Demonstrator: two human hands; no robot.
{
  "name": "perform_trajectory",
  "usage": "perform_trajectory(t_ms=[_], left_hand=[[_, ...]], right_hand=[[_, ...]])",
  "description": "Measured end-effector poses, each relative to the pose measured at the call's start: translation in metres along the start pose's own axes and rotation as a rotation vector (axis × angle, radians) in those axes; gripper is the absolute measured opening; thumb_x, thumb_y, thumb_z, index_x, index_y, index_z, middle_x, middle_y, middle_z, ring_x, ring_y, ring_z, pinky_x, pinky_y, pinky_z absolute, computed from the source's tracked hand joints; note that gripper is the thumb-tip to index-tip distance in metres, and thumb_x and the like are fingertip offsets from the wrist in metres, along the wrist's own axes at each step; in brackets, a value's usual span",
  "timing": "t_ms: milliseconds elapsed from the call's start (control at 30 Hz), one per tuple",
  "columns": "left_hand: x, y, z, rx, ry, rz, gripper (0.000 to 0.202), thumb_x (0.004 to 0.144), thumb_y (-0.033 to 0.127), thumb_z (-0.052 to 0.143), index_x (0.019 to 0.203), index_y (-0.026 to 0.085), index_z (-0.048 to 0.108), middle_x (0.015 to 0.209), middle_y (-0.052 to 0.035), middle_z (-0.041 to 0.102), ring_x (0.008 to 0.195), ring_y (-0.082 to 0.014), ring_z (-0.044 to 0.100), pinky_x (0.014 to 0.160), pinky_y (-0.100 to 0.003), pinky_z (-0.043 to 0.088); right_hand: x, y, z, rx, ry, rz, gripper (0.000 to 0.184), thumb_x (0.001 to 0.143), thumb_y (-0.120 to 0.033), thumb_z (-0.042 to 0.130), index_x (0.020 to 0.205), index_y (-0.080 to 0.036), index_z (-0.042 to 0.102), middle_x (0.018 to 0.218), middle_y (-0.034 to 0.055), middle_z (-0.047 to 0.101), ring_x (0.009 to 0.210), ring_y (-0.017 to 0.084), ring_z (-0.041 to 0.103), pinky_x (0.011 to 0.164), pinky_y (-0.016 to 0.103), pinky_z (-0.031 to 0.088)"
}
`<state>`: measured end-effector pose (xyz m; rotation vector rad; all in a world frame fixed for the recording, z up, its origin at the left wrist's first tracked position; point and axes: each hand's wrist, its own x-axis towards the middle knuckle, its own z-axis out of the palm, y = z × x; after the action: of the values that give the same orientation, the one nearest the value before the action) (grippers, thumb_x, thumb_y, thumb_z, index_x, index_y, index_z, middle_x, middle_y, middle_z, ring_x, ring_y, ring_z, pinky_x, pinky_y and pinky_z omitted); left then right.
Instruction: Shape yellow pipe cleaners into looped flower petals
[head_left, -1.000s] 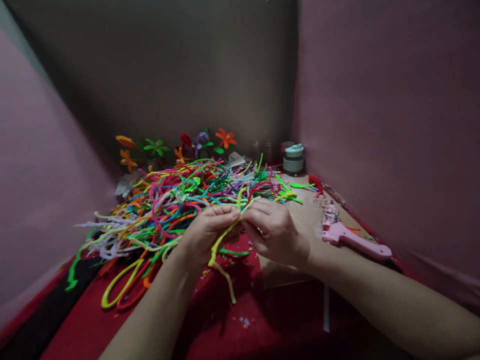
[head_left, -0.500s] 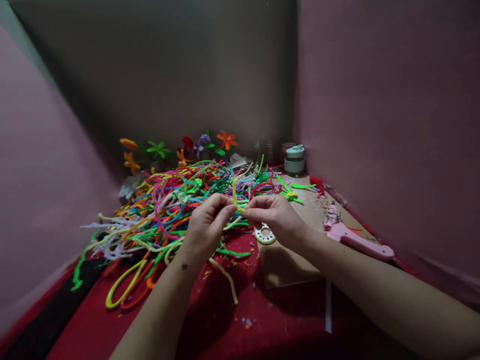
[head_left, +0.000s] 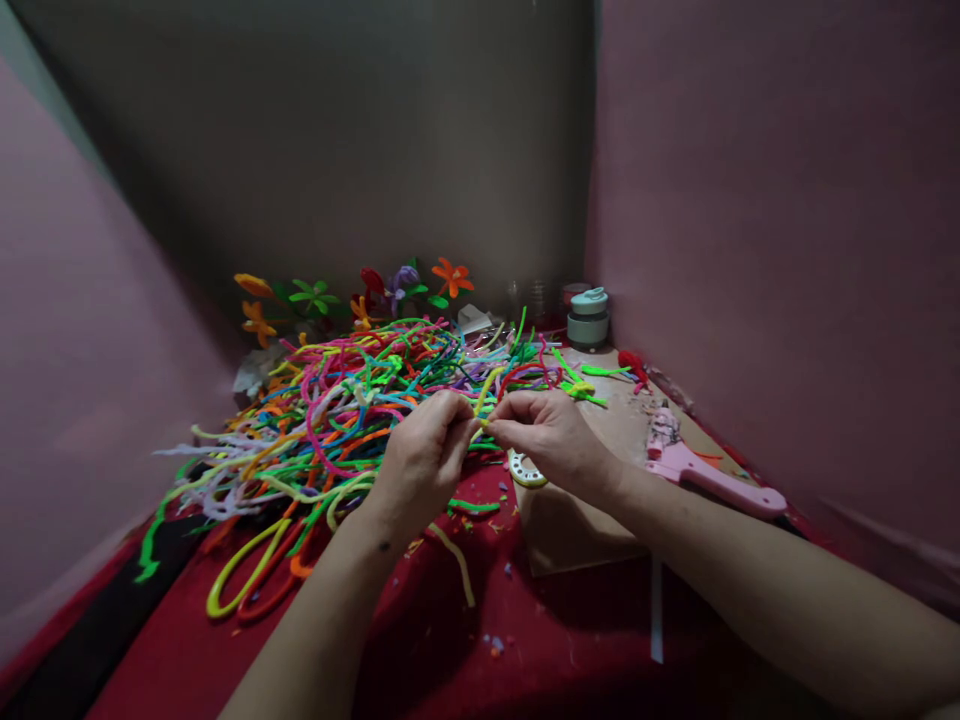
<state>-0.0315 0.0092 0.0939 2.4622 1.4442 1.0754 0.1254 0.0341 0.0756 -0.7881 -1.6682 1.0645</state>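
Note:
A yellow pipe cleaner [head_left: 489,388] is pinched between my two hands, its free end sticking up and leaning right. My left hand [head_left: 429,446] is closed on it, thumb against the curled fingers. Just to the right, my right hand [head_left: 549,436] grips the same piece between thumb and fingertips, the hands almost touching. Most of the piece is hidden by my fingers. Behind and to the left lies a big tangled heap of coloured pipe cleaners [head_left: 352,400]. Partly covered by my right hand is a white ring with dark holes [head_left: 525,472].
A pink glue gun [head_left: 720,482] rests on a brown board [head_left: 577,540] at the right. Behind stand a lidded cup [head_left: 588,320] and pipe-cleaner flowers [head_left: 452,276]. Scraps dot the red cloth [head_left: 420,650]. Walls close in on both sides.
My left hand has turned and its fingers have curled in more. The yellow pipe cleaner's upright end has tipped to the right. My right hand has barely moved.

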Motion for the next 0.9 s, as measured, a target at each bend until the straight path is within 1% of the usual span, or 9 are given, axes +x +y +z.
perform_trajectory(t_ms=[167,233,367,400,467,567,700,800,900], left_hand=[[0.002,0.002,-0.006,-0.121,-0.108,-0.109,0.015,0.084,0.026,0.043,0.07,0.02,0.041,0.061,0.0045,0.04,0.055,-0.0102,0.036,0.054,-0.022,0.031],[0.003,0.002,-0.007,-0.172,-0.124,-0.156,0.017,0.084,0.027,0.043,0.069,0.02,0.04,0.059,0.0054,0.038,0.053,-0.0097,0.035,0.052,-0.022,0.03],[0.003,0.003,-0.009,-0.193,-0.161,-0.173,0.018,0.084,0.027,0.042,0.068,0.019,0.039,0.059,0.0054,0.039,0.053,-0.0093,0.035,0.052,-0.022,0.03],[0.003,0.003,-0.009,-0.197,-0.179,-0.159,0.018,0.084,0.026,0.042,0.068,0.019,0.039,0.06,0.0051,0.04,0.054,-0.0093,0.036,0.052,-0.022,0.03],[0.002,0.003,-0.01,-0.22,-0.211,-0.14,0.017,0.084,0.025,0.043,0.068,0.019,0.041,0.06,0.0048,0.041,0.054,-0.0091,0.036,0.051,-0.021,0.03],[0.001,0.002,-0.011,-0.296,-0.231,-0.184,0.016,0.084,0.026,0.043,0.069,0.019,0.042,0.058,0.0053,0.041,0.05,-0.0085,0.036,0.048,-0.021,0.03],[0.002,0.002,-0.01,-0.429,-0.259,-0.295,0.016,0.083,0.029,0.045,0.071,0.019,0.044,0.054,0.0065,0.041,0.046,-0.0075,0.036,0.045,-0.02,0.03],[0.004,0.004,-0.008,-0.467,-0.24,-0.34,0.016,0.081,0.03,0.049,0.07,0.018,0.047,0.054,0.0062,0.043,0.045,-0.007,0.036,0.043,-0.019,0.03],[0.005,0.006,-0.007,-0.484,-0.19,-0.373,0.017,0.076,0.031,0.054,0.068,0.017,0.051,0.054,0.0054,0.046,0.045,-0.007,0.038,0.042,-0.019,0.03]], right_hand=[[-0.001,0.004,0.003,-0.104,-0.036,-0.093,0.016,0.076,-0.02,0.053,0.062,-0.013,0.059,0.056,-0.0016,0.052,0.053,0.008,0.043,0.052,0.022,0.034],[-0.003,0.005,0.004,-0.271,0.019,-0.236,0.016,0.079,-0.019,0.052,0.066,-0.013,0.061,0.062,0.0011,0.055,0.058,0.01,0.047,0.057,0.024,0.038],[-0.008,0.0,0.001,-0.58,0.243,-0.578,0.017,0.082,-0.018,0.049,0.086,-0.013,0.065,0.08,0.0085,0.058,0.079,0.017,0.049,0.073,0.032,0.04],[-0.008,-0.001,0.0,-0.621,0.259,-0.619,0.019,0.083,-0.019,0.049,0.092,-0.013,0.065,0.086,0.0097,0.058,0.085,0.019,0.048,0.076,0.034,0.039],[-0.005,-0.002,-0.002,-0.678,0.199,-0.641,0.019,0.083,-0.02,0.05,0.094,-0.017,0.065,0.089,0.009,0.059,0.089,0.02,0.047,0.08,0.036,0.037],[0.0,-0.003,-0.003,-0.629,-0.007,-0.503,0.015,0.082,-0.021,0.054,0.075,-0.016,0.067,0.074,0.005,0.06,0.078,0.017,0.047,0.073,0.033,0.037],[0.004,-0.004,-0.006,-0.28,-0.208,-0.064,0.024,0.078,-0.023,0.055,0.058,-0.013,0.062,0.055,-0.0009,0.051,0.054,0.009,0.041,0.053,0.024,0.032],[0.006,-0.005,-0.008,0.017,-0.288,0.185,0.02,0.071,-0.022,0.057,0.052,-0.013,0.059,0.047,-0.0034,0.047,0.047,0.007,0.037,0.048,0.023,0.028],[0.007,-0.004,-0.008,0.193,-0.274,0.292,0.013,0.063,-0.02,0.06,0.052,-0.013,0.06,0.046,-0.0033,0.049,0.044,0.007,0.038,0.047,0.023,0.028]])
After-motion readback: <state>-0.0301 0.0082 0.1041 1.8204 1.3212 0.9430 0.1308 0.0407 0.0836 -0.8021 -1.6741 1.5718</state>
